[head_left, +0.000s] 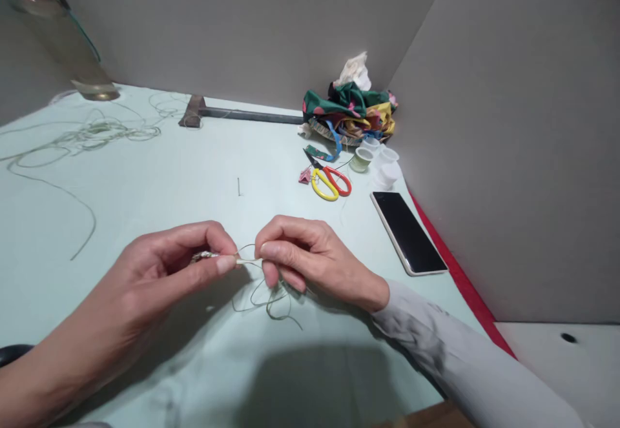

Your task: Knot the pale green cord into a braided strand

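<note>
My left hand is closed, thumb against forefinger, on a small braided cord whose patterned part shows inside the curled fingers. The cord's pale end sticks out to the right towards my other hand. My right hand pinches thin green thread at that end, its fingertips a short way from the left ones. Loose loops of the same thread hang below the right fingers. What lies between the right fingertips is partly hidden.
Scissors with yellow and red handles lie beyond my right hand, near small plastic cups, a phone and bunched fabric. A hammer, tangled thread, a bottle and a needle-like pin are farther back.
</note>
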`<action>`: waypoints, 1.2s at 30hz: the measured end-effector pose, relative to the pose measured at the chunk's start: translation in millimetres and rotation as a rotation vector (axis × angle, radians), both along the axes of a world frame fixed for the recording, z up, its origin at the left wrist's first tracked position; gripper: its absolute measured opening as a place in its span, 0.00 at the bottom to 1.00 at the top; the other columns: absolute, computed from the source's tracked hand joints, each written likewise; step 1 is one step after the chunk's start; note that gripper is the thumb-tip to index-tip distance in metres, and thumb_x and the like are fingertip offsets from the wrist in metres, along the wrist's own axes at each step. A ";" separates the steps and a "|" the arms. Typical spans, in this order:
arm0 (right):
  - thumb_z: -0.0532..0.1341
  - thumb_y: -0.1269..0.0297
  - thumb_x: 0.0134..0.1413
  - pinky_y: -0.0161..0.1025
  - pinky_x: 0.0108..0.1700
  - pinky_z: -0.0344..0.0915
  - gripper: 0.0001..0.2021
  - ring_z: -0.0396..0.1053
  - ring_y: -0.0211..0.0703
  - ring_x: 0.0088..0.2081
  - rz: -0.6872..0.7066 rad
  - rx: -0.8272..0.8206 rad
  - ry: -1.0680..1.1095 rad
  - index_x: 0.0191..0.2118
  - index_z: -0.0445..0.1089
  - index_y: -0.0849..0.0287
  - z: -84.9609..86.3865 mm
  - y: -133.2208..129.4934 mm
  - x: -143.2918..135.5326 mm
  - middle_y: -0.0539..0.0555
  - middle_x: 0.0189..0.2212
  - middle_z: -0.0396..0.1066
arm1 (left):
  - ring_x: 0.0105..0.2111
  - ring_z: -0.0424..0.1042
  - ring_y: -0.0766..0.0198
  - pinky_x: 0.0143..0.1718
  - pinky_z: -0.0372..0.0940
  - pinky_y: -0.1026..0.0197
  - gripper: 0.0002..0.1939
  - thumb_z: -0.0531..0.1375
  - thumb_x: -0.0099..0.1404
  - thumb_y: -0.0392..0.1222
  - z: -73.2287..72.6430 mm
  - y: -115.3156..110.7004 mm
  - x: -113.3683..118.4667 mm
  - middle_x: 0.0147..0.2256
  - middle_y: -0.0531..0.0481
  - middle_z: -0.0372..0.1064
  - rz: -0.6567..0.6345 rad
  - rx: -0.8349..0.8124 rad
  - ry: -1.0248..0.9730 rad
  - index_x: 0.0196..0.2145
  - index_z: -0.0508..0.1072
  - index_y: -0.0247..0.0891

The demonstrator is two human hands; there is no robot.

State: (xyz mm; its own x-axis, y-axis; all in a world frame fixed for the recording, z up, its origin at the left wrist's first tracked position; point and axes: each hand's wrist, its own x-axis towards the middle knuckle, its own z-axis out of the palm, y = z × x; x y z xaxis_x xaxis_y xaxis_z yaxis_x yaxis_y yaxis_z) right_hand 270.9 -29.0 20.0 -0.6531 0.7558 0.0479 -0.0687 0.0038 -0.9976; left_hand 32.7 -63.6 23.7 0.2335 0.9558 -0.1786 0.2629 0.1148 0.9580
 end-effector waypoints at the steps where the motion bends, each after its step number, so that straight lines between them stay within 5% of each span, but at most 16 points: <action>1: 0.63 0.59 0.71 0.32 0.28 0.61 0.08 0.63 0.31 0.23 -0.011 0.025 -0.012 0.40 0.73 0.57 1.5 2.7 3.0 0.47 0.30 0.75 | 0.27 0.58 0.64 0.25 0.55 0.66 0.17 0.68 0.67 0.58 3.0 1.5 1.5 0.26 0.57 0.65 -0.008 -0.017 -0.031 0.28 0.79 0.45; 6: 0.63 0.58 0.71 0.31 0.26 0.58 0.11 0.72 0.34 0.29 -0.102 0.162 -0.085 0.38 0.74 0.59 20.3 14.1 20.0 0.52 0.35 0.80 | 0.26 0.52 0.63 0.25 0.51 0.63 0.14 0.69 0.64 0.53 21.0 -0.3 10.5 0.24 0.57 0.60 -0.060 0.008 -0.084 0.26 0.77 0.43; 11: 0.66 0.57 0.69 0.34 0.38 0.69 0.10 0.76 0.43 0.48 -0.076 0.265 -0.195 0.44 0.80 0.57 43.6 5.7 19.8 0.55 0.49 0.81 | 0.26 0.51 0.63 0.26 0.50 0.62 0.14 0.69 0.63 0.52 29.2 -3.7 9.9 0.24 0.58 0.58 -0.135 0.038 -0.094 0.26 0.75 0.43; 16: 0.68 0.57 0.68 0.37 0.48 0.67 0.09 0.71 0.39 0.41 -0.006 0.338 -0.212 0.39 0.78 0.57 59.9 -15.3 3.3 0.49 0.38 0.77 | 0.28 0.53 0.62 0.28 0.51 0.61 0.15 0.68 0.65 0.53 35.4 -7.1 6.3 0.24 0.58 0.58 -0.188 0.078 -0.068 0.26 0.75 0.43; 20: 0.69 0.56 0.67 0.39 0.52 0.67 0.10 0.72 0.41 0.44 0.009 0.366 -0.198 0.39 0.75 0.57 65.5 -23.6 -0.5 0.50 0.40 0.76 | 0.30 0.55 0.61 0.30 0.51 0.61 0.16 0.67 0.68 0.56 41.1 -10.8 1.0 0.26 0.57 0.60 -0.201 0.114 -0.045 0.28 0.76 0.44; 27: 0.64 0.54 0.72 0.37 0.48 0.67 0.13 0.71 0.39 0.41 -0.003 0.433 -0.180 0.38 0.72 0.58 69.8 -25.5 -1.7 0.49 0.37 0.74 | 0.30 0.55 0.61 0.31 0.52 0.60 0.16 0.68 0.67 0.57 61.9 -13.3 -1.8 0.26 0.56 0.61 -0.229 0.157 0.008 0.28 0.78 0.45; 36: 0.59 0.60 0.76 0.39 0.42 0.61 0.10 0.66 0.40 0.36 -0.016 0.799 -0.316 0.38 0.65 0.55 92.2 -13.1 -0.9 0.48 0.34 0.69 | 0.25 0.45 0.63 0.27 0.47 0.59 0.14 0.69 0.60 0.53 81.7 -5.3 4.1 0.22 0.59 0.52 -0.252 0.060 0.047 0.24 0.75 0.44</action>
